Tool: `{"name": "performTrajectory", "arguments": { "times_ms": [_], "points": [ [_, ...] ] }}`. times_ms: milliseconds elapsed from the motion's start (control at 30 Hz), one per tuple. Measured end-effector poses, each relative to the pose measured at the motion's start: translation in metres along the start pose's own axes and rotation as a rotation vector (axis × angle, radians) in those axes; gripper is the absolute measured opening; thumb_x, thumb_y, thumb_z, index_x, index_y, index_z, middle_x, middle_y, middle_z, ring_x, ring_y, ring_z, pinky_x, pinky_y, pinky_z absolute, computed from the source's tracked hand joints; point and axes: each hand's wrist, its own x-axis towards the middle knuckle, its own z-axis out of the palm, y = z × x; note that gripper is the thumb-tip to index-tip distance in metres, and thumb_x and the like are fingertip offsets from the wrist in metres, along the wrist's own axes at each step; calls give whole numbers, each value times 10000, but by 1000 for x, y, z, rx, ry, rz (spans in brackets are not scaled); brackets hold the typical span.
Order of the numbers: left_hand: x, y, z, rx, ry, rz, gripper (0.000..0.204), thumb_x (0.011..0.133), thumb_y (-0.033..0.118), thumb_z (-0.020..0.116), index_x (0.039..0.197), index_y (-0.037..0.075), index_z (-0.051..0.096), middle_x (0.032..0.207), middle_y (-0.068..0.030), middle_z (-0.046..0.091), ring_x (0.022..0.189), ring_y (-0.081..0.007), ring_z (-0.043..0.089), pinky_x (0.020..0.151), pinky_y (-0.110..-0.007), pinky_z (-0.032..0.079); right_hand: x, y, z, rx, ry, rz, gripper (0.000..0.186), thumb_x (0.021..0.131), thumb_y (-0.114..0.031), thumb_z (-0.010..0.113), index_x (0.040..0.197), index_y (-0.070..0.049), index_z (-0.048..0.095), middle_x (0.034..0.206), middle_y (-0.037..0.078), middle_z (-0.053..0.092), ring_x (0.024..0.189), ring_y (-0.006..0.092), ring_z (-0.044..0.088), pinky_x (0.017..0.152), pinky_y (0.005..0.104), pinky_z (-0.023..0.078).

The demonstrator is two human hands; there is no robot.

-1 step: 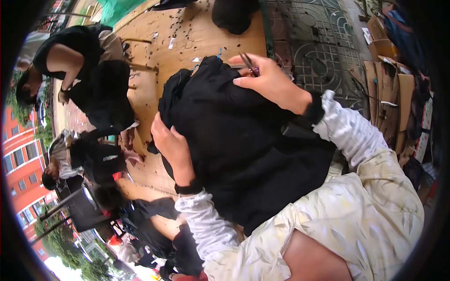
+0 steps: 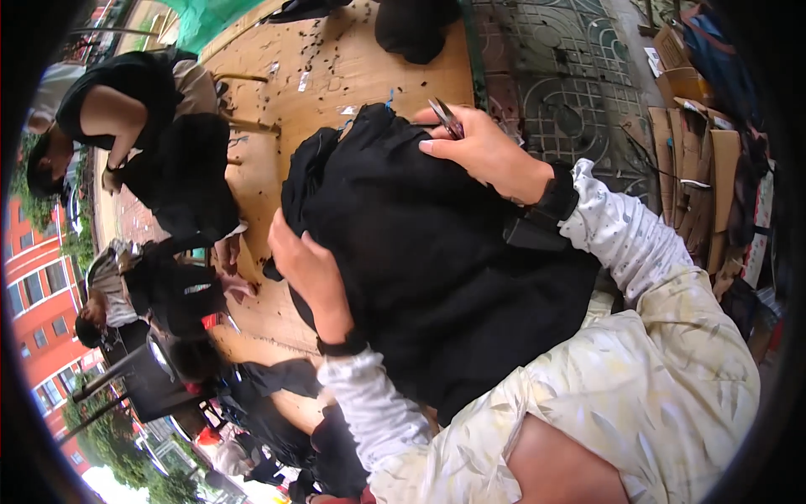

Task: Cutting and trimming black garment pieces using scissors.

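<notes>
A black cloth garment [image 2: 428, 269] spreads across my lap and the wooden tabletop, its far end bunched, with blue thread showing there. My right hand [image 2: 495, 155] is at the garment's far right edge, closed round small metal thread snips [image 2: 447, 120] whose blades point up and away. Its thumb rests against the cloth. At the left edge of the garment, my left hand [image 2: 311, 273] grips the cloth, thumb on top; some of its fingertips are hidden by the folds. A black band with a dark box-shaped piece [image 2: 535, 233] shows by my right wrist.
Dark bits litter the wooden table [image 2: 336, 63], where another black bundle [image 2: 411, 32] lies at the far end. People in dark clothes [image 2: 180, 168] sit on the left, near wooden stool legs. Flattened cardboard [image 2: 693, 160] stands at right beside patterned paving [image 2: 579, 92].
My right hand has turned slightly, and the snips now show more of their blades. The left hand has shifted very slightly toward me; the garment stays nearly in place.
</notes>
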Motion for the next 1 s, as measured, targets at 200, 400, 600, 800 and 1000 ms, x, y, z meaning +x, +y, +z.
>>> {"name": "performTrajectory", "arguments": {
  "times_ms": [200, 400, 600, 800, 1000],
  "points": [
    [-19, 47, -7, -199, -78, 100, 324, 899, -7, 540, 1222, -20, 524, 1240, -198, 549, 1179, -362, 514, 1000, -401, 392, 12, 29, -33, 156, -6, 157, 351, 932, -304, 578, 1105, 0, 608, 891, 43, 662, 517, 42, 405, 436, 204, 324],
    [-15, 64, -5, -309, -149, 160, 317, 912, 97, 600, 1203, -20, 556, 1276, -189, 542, 1229, -352, 497, 1037, -406, 383, 10, 19, -35, 71, -131, 272, 346, 968, -335, 551, 982, 3, 622, 547, -60, 466, 397, 17, 301, 395, 194, 263],
    [15, 87, -26, -433, -182, 196, 238, 881, 31, 616, 1112, -25, 593, 1160, -154, 611, 1117, -301, 575, 986, -351, 408, 19, 11, -27, 144, -233, 241, 262, 864, -284, 710, 925, -52, 604, 541, -89, 415, 416, 25, 318, 402, 220, 260],
    [54, 99, -8, -409, -252, 301, 224, 905, 48, 593, 1115, -29, 591, 1137, -145, 621, 1099, -256, 583, 962, -317, 418, 7, 25, 1, -247, -81, -391, 179, 781, -23, 736, 839, 5, 568, 850, -1, 596, 816, 61, 536, 724, 229, 448],
    [30, 86, -12, -755, -385, 162, 199, 856, 0, 608, 1053, -17, 594, 1059, -138, 590, 1038, -280, 573, 906, -316, 431, -24, 9, 8, -450, -110, -711, 182, 710, 65, 696, 822, 4, 565, 1007, 119, 646, 753, 299, 633, 639, 324, 515]
  ]
}}
